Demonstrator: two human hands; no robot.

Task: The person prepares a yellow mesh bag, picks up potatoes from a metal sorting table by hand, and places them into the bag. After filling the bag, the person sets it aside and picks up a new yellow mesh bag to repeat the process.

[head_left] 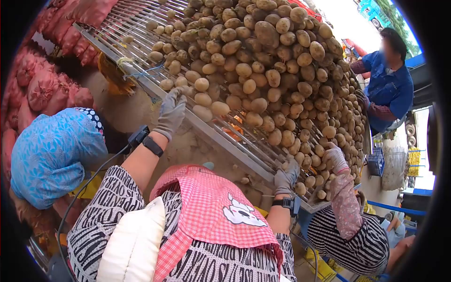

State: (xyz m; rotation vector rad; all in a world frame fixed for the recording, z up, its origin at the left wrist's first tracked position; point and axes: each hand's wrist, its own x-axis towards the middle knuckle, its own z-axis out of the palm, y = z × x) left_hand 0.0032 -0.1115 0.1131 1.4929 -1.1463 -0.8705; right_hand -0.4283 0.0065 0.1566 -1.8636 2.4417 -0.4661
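Head view, carrier: one roller sorting table (126, 19), its metal bars running slantwise from the top left to the lower right.
Head view, potatoes: one big heap of potatoes (263, 61) covers most of the table, far too many to count. It thins to single tubers along the near edge.
Left hand: the left hand (171, 112), in a grey glove, is released. Its fingers are spread and lie flat at the near edge of the table, close to its left end.
Nearest to the left hand: two pale potatoes, a pale potato (203, 113) just beside the fingertips and a rounder potato (219, 109) next to it. I cannot tell whether the glove touches either.
Right hand: the right hand (286, 176), also grey-gloved, is down at the near edge towards the right end, among small potatoes. The fingers curl, but I cannot tell whether they grip one.
Wrists: two black wrist devices, one on the left wrist (152, 146) and one on the right wrist (287, 203).
Own clothing: one pink checked apron (206, 202) over a black-and-white patterned top.
Other people: three. A person in a blue patterned hat (54, 155) is below the left end. A person in a blue jacket (389, 87) stands at the far right side. A co-worker's gloved hand (336, 157) rests on the potatoes just beside the right hand.
Sacks: red mesh sacks (42, 87) are piled beyond the left end, their number unclear.
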